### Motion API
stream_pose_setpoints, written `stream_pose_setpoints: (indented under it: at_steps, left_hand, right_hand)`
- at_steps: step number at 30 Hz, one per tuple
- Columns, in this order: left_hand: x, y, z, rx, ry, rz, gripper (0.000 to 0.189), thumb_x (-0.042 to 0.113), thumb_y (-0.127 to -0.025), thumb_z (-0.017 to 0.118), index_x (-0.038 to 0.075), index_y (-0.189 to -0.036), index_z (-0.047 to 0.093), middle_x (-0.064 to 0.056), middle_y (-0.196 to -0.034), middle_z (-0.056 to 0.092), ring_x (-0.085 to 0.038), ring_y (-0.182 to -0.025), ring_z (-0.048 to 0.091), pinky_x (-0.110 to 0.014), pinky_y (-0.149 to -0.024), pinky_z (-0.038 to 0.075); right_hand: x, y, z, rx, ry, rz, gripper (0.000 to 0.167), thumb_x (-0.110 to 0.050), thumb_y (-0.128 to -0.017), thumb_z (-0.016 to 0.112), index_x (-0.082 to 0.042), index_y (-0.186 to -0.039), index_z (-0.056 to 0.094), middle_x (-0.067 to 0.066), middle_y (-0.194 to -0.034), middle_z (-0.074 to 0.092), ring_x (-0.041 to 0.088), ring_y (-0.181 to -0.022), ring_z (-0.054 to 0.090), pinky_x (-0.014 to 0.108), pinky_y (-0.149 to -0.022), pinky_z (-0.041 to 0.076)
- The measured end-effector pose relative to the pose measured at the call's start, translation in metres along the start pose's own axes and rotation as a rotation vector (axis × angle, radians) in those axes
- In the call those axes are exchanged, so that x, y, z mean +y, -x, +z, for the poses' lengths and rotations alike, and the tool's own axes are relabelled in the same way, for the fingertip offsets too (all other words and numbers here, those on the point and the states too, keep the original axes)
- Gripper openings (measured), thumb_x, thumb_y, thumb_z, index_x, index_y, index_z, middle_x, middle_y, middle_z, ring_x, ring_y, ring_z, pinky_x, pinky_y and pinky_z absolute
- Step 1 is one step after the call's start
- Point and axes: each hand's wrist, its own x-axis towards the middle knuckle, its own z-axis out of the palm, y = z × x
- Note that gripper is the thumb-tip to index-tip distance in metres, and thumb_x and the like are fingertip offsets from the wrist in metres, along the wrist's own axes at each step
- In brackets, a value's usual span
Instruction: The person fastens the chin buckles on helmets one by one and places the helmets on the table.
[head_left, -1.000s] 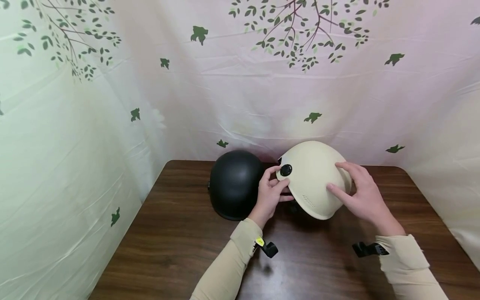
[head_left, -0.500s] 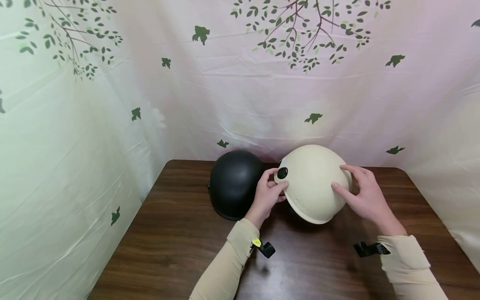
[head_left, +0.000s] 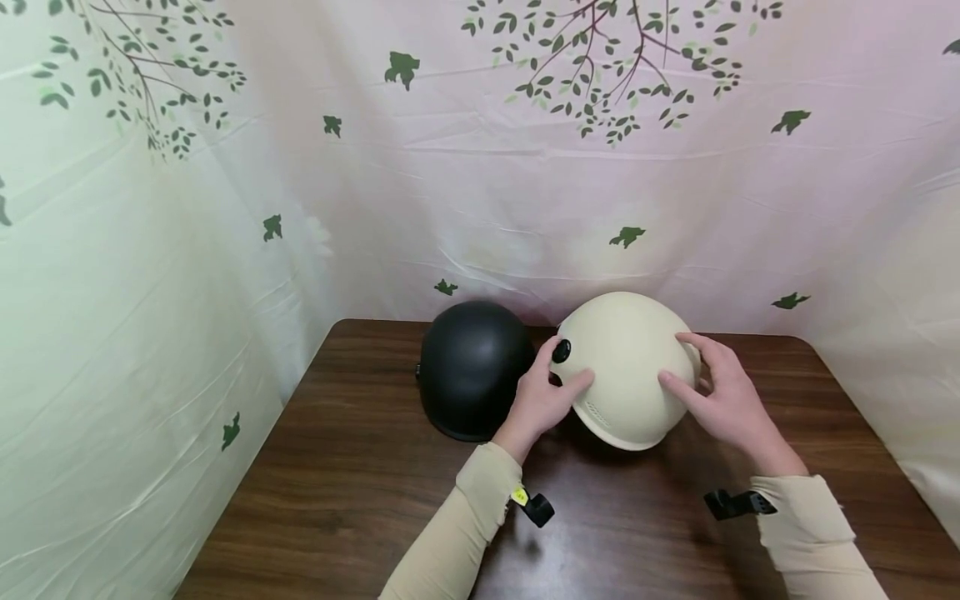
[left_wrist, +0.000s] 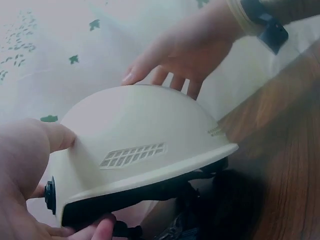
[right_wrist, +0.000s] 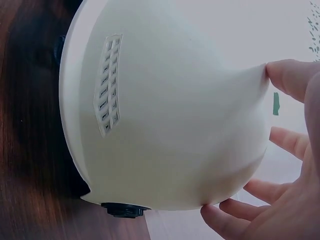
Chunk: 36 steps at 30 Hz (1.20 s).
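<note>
A cream helmet (head_left: pixel 630 358) with slatted side vents (right_wrist: pixel 107 85) and a black round knob (left_wrist: pixel 49 195) is at the back right of the table. My left hand (head_left: pixel 536 400) grips its left edge. In the left wrist view the thumb presses on the shell while fingertips (left_wrist: pixel 103 227) reach under the rim beside the dark lining. My right hand (head_left: pixel 726 400) holds the far right side of the shell, its thumb (right_wrist: pixel 282 75) and fingers spread around the curve. The underside of the helmet is mostly hidden. Close to my left hand stands a black helmet (head_left: pixel 472 371), dome up.
Both helmets are near the back edge of the brown wood-grain table (head_left: pixel 337 500). A pale curtain (head_left: pixel 525 208) printed with leaves and birds hangs behind and along the sides. Black wrist cameras (head_left: pixel 538 509) are strapped to both forearms.
The cream helmet has come down and slightly towards me, tilting less. My left thumb has slid further onto its shell. The right hand stays on its side, and the black helmet has not moved.
</note>
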Motion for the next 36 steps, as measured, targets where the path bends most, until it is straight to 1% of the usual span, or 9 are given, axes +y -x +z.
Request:
stream_pose_setpoints:
  at_steps: [5, 9, 15, 22, 26, 29, 32, 33, 36]
  left_hand:
    - [0.005, 0.001, -0.001, -0.018, -0.114, -0.001, 0.08, 0.064, -0.09, 0.07, 0.039, -0.16, 0.042, -0.007, -0.154, 0.056, -0.025, -0.138, 0.052, -0.045, -0.111, 0.046]
    - [0.008, 0.002, 0.001, 0.012, -0.14, -0.021, 0.079, 0.064, -0.089, 0.071, 0.04, -0.158, 0.043, -0.012, -0.151, 0.056, -0.029, -0.139, 0.048, -0.048, -0.111, 0.044]
    - [0.012, 0.006, 0.004, 0.052, -0.152, 0.0, 0.078, 0.061, -0.089, 0.073, 0.035, -0.157, 0.047, -0.014, -0.144, 0.059, -0.03, -0.136, 0.048, -0.048, -0.11, 0.045]
    - [0.01, 0.009, 0.007, 0.072, -0.125, 0.013, 0.079, 0.058, -0.085, 0.079, 0.034, -0.155, 0.049, -0.012, -0.154, 0.042, -0.028, -0.137, 0.045, -0.046, -0.109, 0.047]
    - [0.006, 0.007, 0.007, 0.065, -0.139, 0.052, 0.079, 0.055, -0.086, 0.08, 0.033, -0.155, 0.05, -0.008, -0.157, 0.043, -0.027, -0.14, 0.045, -0.047, -0.11, 0.046]
    - [0.003, 0.005, 0.006, 0.048, -0.148, 0.06, 0.079, 0.054, -0.086, 0.08, 0.033, -0.156, 0.049, -0.006, -0.157, 0.044, -0.028, -0.14, 0.045, -0.048, -0.111, 0.045]
    - [0.002, 0.004, 0.006, 0.037, -0.15, 0.056, 0.08, 0.055, -0.086, 0.08, 0.033, -0.157, 0.048, -0.006, -0.156, 0.045, -0.028, -0.139, 0.047, -0.048, -0.111, 0.045]
    - [0.002, 0.004, 0.006, 0.031, -0.148, 0.056, 0.081, 0.055, -0.086, 0.08, 0.033, -0.157, 0.047, -0.007, -0.156, 0.046, -0.029, -0.139, 0.047, -0.049, -0.111, 0.046]
    - [0.001, 0.004, 0.006, 0.013, -0.139, 0.057, 0.082, 0.055, -0.087, 0.079, 0.032, -0.159, 0.046, -0.007, -0.156, 0.047, -0.029, -0.138, 0.048, -0.049, -0.11, 0.046]
  right_hand:
    - [0.001, 0.0, 0.001, 0.002, 0.006, -0.013, 0.068, -0.025, -0.098, 0.075, -0.002, -0.155, 0.044, 0.03, -0.152, 0.039, 0.047, -0.137, 0.039, 0.074, -0.093, 0.047]
    - [0.002, 0.0, 0.002, 0.001, 0.012, -0.028, 0.068, -0.024, -0.097, 0.077, -0.003, -0.154, 0.046, 0.029, -0.152, 0.039, 0.046, -0.136, 0.039, 0.07, -0.092, 0.05]
    - [0.002, 0.001, 0.003, 0.008, 0.017, -0.035, 0.068, -0.023, -0.096, 0.079, -0.003, -0.153, 0.047, 0.028, -0.152, 0.04, 0.045, -0.135, 0.04, 0.068, -0.09, 0.051]
    - [0.002, 0.002, 0.003, 0.012, 0.02, -0.042, 0.064, -0.023, -0.095, 0.08, -0.005, -0.149, 0.051, 0.026, -0.149, 0.042, 0.045, -0.134, 0.041, 0.071, -0.089, 0.051]
    - [0.001, 0.002, 0.003, 0.005, 0.015, -0.038, 0.063, -0.023, -0.095, 0.081, -0.006, -0.148, 0.052, 0.027, -0.154, 0.039, 0.047, -0.137, 0.041, 0.068, -0.09, 0.052]
    - [0.002, 0.002, 0.004, 0.003, 0.026, -0.037, 0.063, -0.025, -0.094, 0.081, -0.009, -0.147, 0.053, 0.025, -0.156, 0.04, 0.046, -0.136, 0.045, 0.04, -0.092, 0.061]
    - [0.002, 0.002, 0.005, 0.01, 0.034, -0.056, 0.063, -0.024, -0.093, 0.083, -0.009, -0.146, 0.054, 0.023, -0.153, 0.044, 0.042, -0.131, 0.05, 0.01, -0.087, 0.05]
    - [0.002, 0.002, 0.005, 0.014, 0.035, -0.064, 0.063, -0.023, -0.092, 0.083, -0.009, -0.146, 0.054, 0.022, -0.151, 0.046, 0.04, -0.129, 0.051, 0.004, -0.084, 0.044]
    - [0.003, 0.003, 0.006, 0.018, 0.036, -0.075, 0.062, -0.023, -0.091, 0.084, -0.008, -0.145, 0.055, 0.022, -0.15, 0.047, 0.039, -0.128, 0.05, 0.003, -0.083, 0.042]
